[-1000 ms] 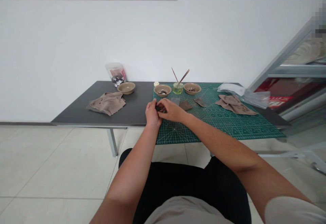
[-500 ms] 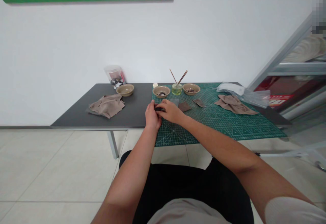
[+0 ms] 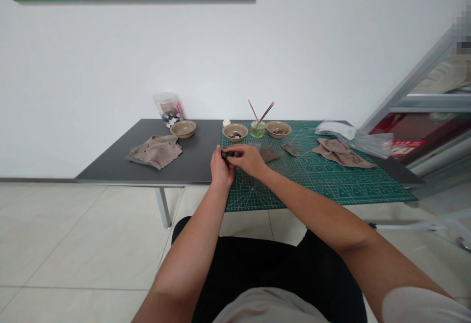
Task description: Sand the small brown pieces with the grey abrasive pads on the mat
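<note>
My left hand (image 3: 221, 168) and my right hand (image 3: 248, 160) meet over the left edge of the green cutting mat (image 3: 324, 181). Both are pinched on one small dark piece (image 3: 228, 155) held between their fingertips; I cannot make out what it is. Just behind the hands lie brown scraps (image 3: 269, 154) on the mat. Further back stand a tan bowl (image 3: 235, 132) with small dark bits, a glass of yellowish liquid (image 3: 257, 128) with two sticks in it, and a second tan bowl (image 3: 278, 129).
A dark grey table (image 3: 191, 159) carries a crumpled beige cloth (image 3: 156, 150), a third tan bowl (image 3: 183, 128) and a plastic jar (image 3: 168, 109) at the left. Another beige cloth (image 3: 340, 152) and a clear plastic bag (image 3: 355, 136) lie at the right. A metal rack (image 3: 430, 107) stands beyond.
The hands stay together on the dark piece and have lifted it slightly; the right fingers have shifted on top of it. The camera view wobbles a little.
</note>
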A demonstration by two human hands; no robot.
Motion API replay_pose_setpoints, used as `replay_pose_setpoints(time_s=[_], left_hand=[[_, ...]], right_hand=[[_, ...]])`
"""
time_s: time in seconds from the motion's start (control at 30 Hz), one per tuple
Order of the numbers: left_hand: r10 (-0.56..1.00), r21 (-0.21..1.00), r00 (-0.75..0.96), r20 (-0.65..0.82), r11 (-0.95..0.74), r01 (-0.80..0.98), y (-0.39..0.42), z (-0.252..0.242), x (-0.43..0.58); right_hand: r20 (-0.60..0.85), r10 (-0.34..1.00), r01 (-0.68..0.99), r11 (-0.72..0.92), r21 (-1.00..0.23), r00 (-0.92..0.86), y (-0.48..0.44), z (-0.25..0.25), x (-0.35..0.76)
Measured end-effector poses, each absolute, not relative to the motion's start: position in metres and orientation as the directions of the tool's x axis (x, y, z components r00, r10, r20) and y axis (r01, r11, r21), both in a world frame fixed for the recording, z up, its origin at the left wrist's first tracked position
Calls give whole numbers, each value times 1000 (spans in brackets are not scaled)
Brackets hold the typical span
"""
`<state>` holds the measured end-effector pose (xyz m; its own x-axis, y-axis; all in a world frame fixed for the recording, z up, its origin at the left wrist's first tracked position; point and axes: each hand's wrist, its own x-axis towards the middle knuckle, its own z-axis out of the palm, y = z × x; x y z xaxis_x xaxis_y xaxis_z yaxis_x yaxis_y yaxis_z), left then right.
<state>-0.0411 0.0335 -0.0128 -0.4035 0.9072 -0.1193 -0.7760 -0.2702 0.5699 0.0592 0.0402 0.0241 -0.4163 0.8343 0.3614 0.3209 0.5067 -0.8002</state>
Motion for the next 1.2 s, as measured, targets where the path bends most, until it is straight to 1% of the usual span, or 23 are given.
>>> replay_pose_setpoints(time_s=[0.07,0.13,0.2,0.23,0.27,0.33,0.43,0.53,0.63,0.73,0.83,1.03,1.13,1.2], left_hand=[[902,580,-411,-131,-266,-770,31,-10,-41],[900,594,-412,-143,-255,-763,29,-7,-40],[898,606,-412,-154,-244,-757,27,-3,-39],[896,611,-414,-158,-241,-754,26,-2,-39],[893,616,-419,-163,-239,-750,26,0,-38],[889,625,-426,-165,-240,-743,25,1,-38],[897,632,-415,-154,-233,-739,25,2,-38],[910,622,-387,-149,-218,-752,23,2,-38],[920,613,-366,-142,-208,-762,21,3,-39],[918,625,-372,-134,-214,-751,19,4,-39],[916,628,-381,-126,-224,-746,19,3,-39],[919,633,-376,-124,-219,-743,20,2,-39],[924,633,-364,-120,-211,-745,20,2,-40],[925,634,-361,-121,-208,-745,19,3,-40]], right_hand=[[288,867,295,423,-857,-407,39,24,59],[237,897,236,338,-911,-372,43,24,57],[245,923,195,309,-931,-296,52,27,56],[263,930,210,319,-924,-257,59,31,56],[292,931,256,343,-904,-219,68,35,56],[333,915,410,400,-820,-227,87,44,55],[346,900,640,433,-634,-266,115,56,51],[238,909,799,416,-435,-343,133,60,42],[116,914,863,405,-303,-388,142,59,32],[53,908,873,415,-257,-416,144,59,27],[41,906,879,420,-225,-422,146,59,26],[101,902,886,431,-172,-419,151,55,30],[140,913,898,404,-175,-384,154,53,31],[142,915,896,399,-193,-377,156,54,32]])
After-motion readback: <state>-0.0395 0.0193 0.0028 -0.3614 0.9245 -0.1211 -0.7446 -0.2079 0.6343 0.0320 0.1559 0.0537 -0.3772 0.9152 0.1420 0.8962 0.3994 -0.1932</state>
